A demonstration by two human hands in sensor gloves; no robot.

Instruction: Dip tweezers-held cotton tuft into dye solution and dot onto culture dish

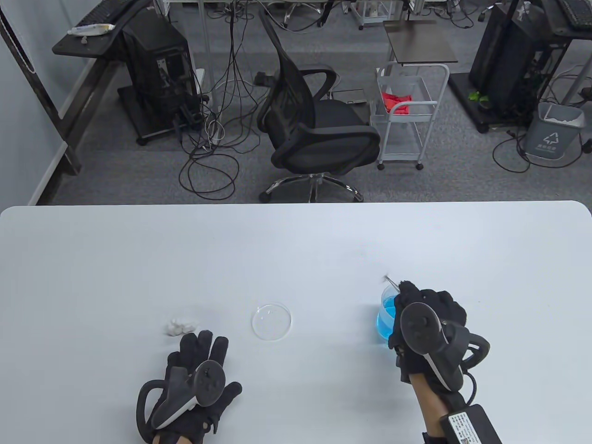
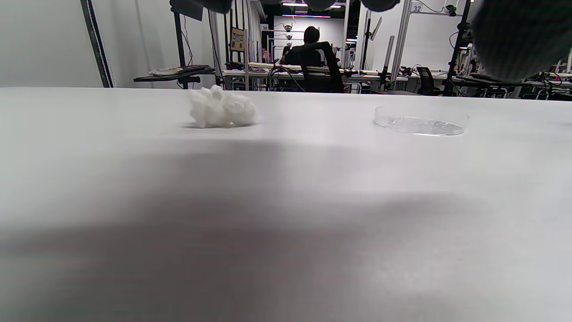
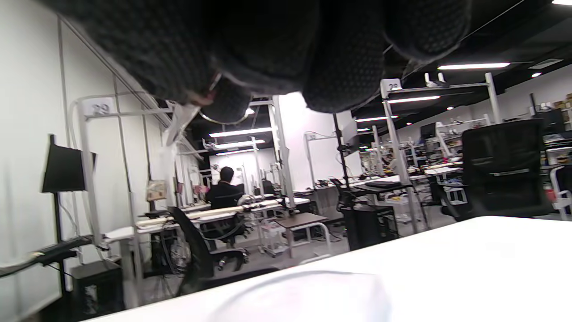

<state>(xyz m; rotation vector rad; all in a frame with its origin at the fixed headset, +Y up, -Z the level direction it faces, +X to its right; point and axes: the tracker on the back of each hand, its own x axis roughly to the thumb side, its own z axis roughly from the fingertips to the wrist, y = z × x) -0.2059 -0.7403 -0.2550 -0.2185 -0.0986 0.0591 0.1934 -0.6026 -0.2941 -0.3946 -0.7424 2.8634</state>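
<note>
We see even overhead light on the white table (image 1: pixel 296 240), a broad soft shadow across it in the left wrist view, and blurred, tilted edges at the right wrist.

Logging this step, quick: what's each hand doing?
Left hand: open, flat on the table, holding nothing.
Right hand: holds tweezers over the dye beaker.

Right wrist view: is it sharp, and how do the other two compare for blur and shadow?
Right wrist view: soft and smeared, glove dark against bright ceiling lights. Left wrist view: cotton tuft and culture dish fairly crisp, a broad shadow across the table. Table view: evenly lit, sharp.
</note>
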